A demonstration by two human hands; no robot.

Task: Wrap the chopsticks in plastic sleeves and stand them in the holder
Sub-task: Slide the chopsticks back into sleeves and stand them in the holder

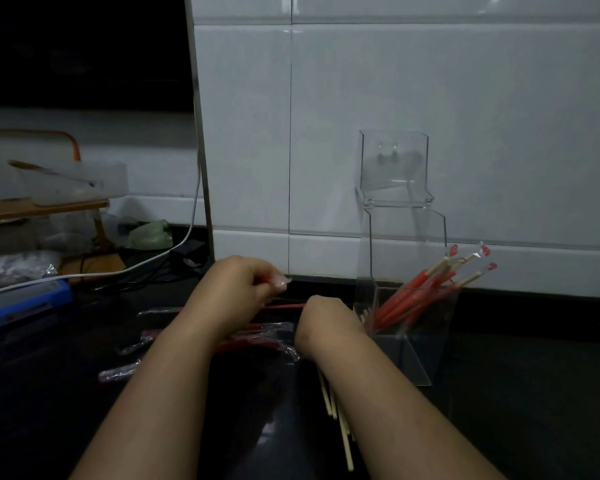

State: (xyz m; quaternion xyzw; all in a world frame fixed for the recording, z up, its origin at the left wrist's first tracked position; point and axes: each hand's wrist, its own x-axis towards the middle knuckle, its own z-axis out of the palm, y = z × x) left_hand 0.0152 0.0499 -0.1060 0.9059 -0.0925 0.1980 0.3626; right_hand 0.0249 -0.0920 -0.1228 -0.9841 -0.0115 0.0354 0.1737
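Above the black counter (499,393), we see the left hand (238,289) pinching one end of a thin red-and-clear plastic sleeve (284,306); the right hand (328,318) meets the other end, its grip hidden. Sleeved wooden chopsticks (416,292) stand tilted in the clear acrylic holder (409,355) just beside it

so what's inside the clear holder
Several sleeved chopsticks, red with pale tops, leaning right and poking above the clear holder. Their bottom ends are lost in the dark base; the right hand blocks part of its left side.
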